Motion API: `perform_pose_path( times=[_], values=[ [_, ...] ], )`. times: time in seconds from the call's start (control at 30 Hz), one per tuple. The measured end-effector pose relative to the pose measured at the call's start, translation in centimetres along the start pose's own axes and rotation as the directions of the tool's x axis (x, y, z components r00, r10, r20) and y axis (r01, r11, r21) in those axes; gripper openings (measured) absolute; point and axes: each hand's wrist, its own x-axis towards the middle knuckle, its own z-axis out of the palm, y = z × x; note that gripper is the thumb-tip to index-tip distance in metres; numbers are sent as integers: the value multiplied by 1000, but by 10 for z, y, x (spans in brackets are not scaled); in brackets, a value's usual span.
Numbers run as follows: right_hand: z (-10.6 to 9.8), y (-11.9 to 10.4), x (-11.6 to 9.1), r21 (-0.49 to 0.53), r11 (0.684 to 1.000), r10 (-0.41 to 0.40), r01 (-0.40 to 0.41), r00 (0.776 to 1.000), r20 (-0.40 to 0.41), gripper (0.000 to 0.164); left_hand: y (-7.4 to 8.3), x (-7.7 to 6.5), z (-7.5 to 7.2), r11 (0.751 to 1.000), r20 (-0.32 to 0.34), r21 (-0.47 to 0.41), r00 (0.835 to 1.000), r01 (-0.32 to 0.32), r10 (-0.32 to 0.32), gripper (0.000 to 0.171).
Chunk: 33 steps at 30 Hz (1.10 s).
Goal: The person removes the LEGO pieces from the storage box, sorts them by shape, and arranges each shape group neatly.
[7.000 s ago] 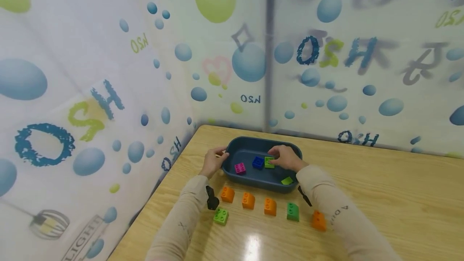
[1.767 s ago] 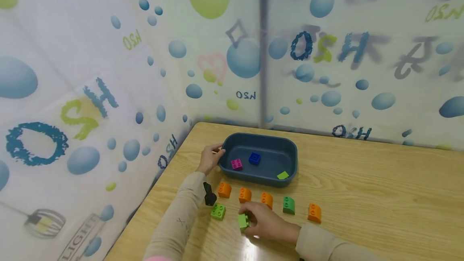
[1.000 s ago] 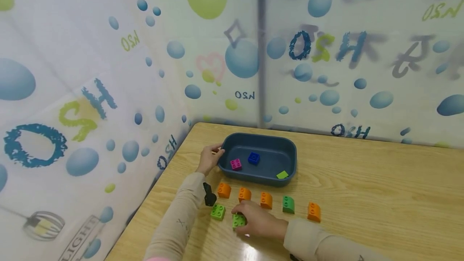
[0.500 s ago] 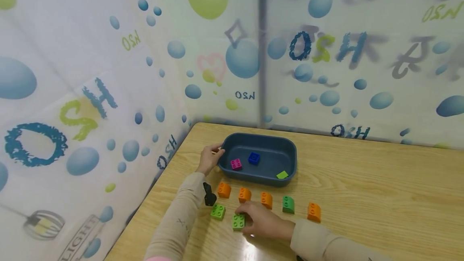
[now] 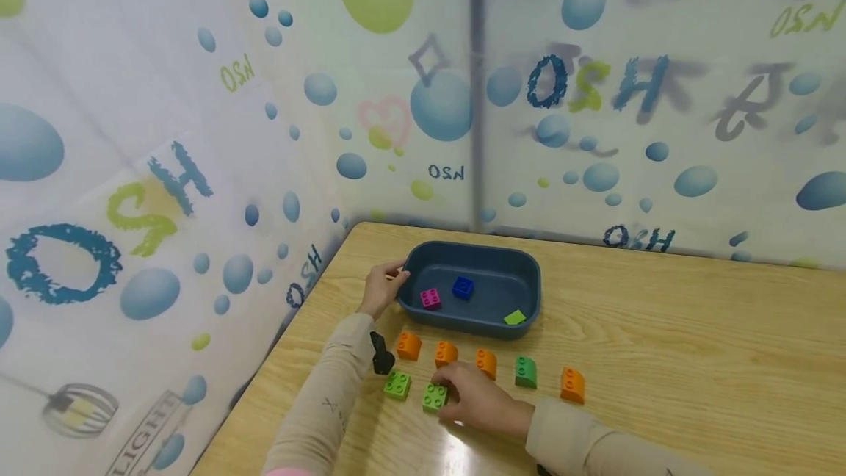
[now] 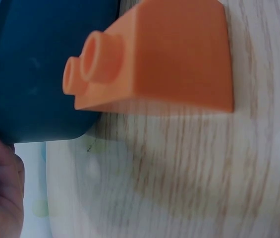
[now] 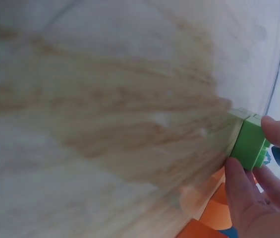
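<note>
My left hand (image 5: 382,291) holds the left end of a dark blue tub (image 5: 472,325), thumb at the rim; the left wrist view shows its fingers (image 6: 7,166) against the tub's wall. On the table, my right hand (image 5: 481,398) pinches a light green toy building block (image 5: 433,397) with several studs facing up. Thumb and fingers around this green block (image 7: 249,143) show in the right wrist view. Just left of it lies a matching light green block (image 5: 397,386). Inside the tub are a magenta block (image 5: 430,299), a blue block (image 5: 463,287) and a lime piece (image 5: 515,318).
Between tub and right hand runs a row of curved-top blocks: orange ones (image 5: 408,346), (image 5: 446,353), (image 5: 485,363), then a green one (image 5: 525,372) and another orange block (image 5: 572,386). Patterned sheets (image 5: 595,167) stand behind and left of the wooden table (image 5: 694,344).
My right hand has taken the light green block out of the tub and set it beside its match, then turned and shifted it slightly. My left hand stays on the tub.
</note>
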Motion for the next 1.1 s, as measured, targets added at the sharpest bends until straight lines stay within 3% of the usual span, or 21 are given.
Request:
perform_pose_path(
  times=[1.1],
  values=[
    [-1,1,-3,-44,999,-31,31,999,10,40,0,0,1,1000,10,-24,1000,7,-7,32]
  ],
)
